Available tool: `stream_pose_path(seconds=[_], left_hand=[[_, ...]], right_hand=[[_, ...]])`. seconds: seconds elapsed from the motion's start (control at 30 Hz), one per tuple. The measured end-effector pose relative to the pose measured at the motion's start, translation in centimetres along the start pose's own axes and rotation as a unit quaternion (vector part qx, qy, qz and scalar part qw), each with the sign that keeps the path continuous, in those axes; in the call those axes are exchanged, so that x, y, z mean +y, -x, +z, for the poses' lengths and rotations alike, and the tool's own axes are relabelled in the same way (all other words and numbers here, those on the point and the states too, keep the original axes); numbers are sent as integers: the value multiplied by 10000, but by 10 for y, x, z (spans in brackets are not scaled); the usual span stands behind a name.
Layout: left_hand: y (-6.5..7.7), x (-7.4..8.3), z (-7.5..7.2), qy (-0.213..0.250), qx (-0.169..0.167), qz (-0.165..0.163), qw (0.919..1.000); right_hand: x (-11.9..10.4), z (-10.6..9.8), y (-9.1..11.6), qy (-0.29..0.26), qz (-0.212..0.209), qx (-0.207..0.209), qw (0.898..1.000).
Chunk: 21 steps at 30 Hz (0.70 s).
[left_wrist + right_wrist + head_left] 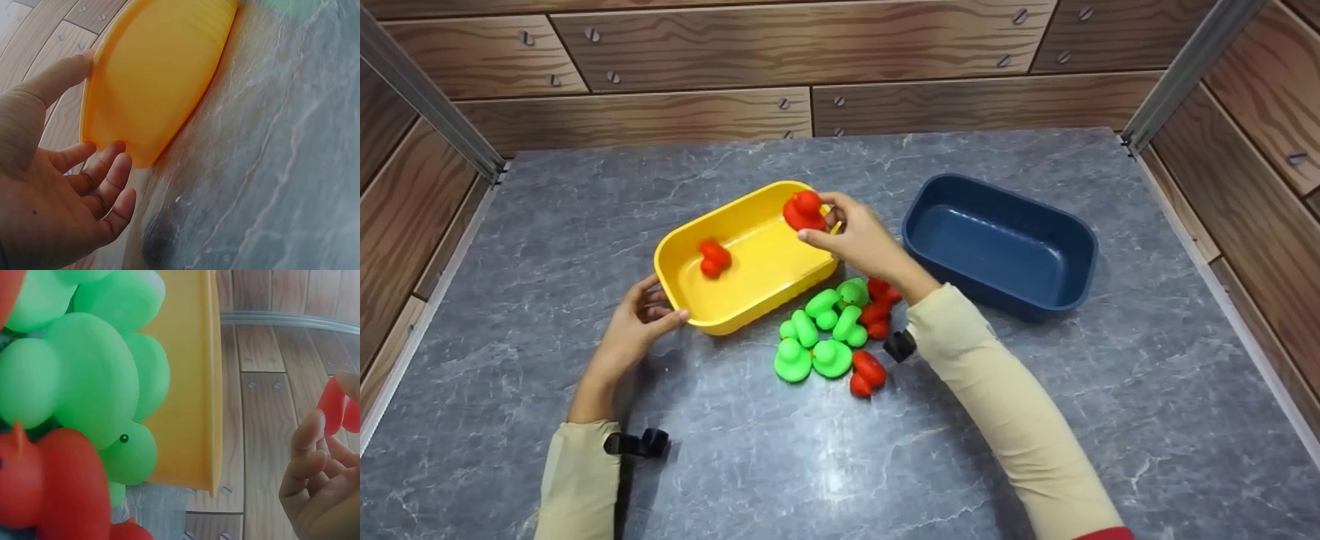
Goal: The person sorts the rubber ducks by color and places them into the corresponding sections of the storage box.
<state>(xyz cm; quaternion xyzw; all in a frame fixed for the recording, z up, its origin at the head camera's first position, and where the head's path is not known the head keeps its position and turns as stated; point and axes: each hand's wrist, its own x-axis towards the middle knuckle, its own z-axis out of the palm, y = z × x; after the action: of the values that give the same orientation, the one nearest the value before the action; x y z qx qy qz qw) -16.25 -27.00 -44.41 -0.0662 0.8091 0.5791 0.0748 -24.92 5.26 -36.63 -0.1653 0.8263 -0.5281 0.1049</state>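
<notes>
My right hand [862, 236] pinches a red rubber duck [804, 211] between thumb and fingers over the right end of the yellow tub [765, 315]. In the right wrist view, part of the same red duck [333, 408] shows at the fingertips. Another red duck [714, 259], slightly blurred, is inside the tub toward its left end. At that left end, my left hand [630, 326] touches the rim with thumb and index finger spread; its other fingers hang loosely curved by the wall. Several green rubber ducks [832, 358] and red ducks [868, 371] cluster in front of the tub.
A dark blue tub [997, 296] stands at the right, its floor bare. The grey marbled tabletop [750, 457] ends at wood-patterned walls [810, 45] at the back and sides. My right forearm passes close over the right edge of the duck cluster.
</notes>
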Motion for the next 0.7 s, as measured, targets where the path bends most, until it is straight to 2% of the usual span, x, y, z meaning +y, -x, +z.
stream_pose_path(seconds=[0.33,0.7], left_hand=[[0,0,0,90,-1,36,10000],[-1,-1,0,47,-29,16,10000]], right_hand=[[-2,1,-21,924,408,159,9948],[4,4,-32,1183,654,232,9905]])
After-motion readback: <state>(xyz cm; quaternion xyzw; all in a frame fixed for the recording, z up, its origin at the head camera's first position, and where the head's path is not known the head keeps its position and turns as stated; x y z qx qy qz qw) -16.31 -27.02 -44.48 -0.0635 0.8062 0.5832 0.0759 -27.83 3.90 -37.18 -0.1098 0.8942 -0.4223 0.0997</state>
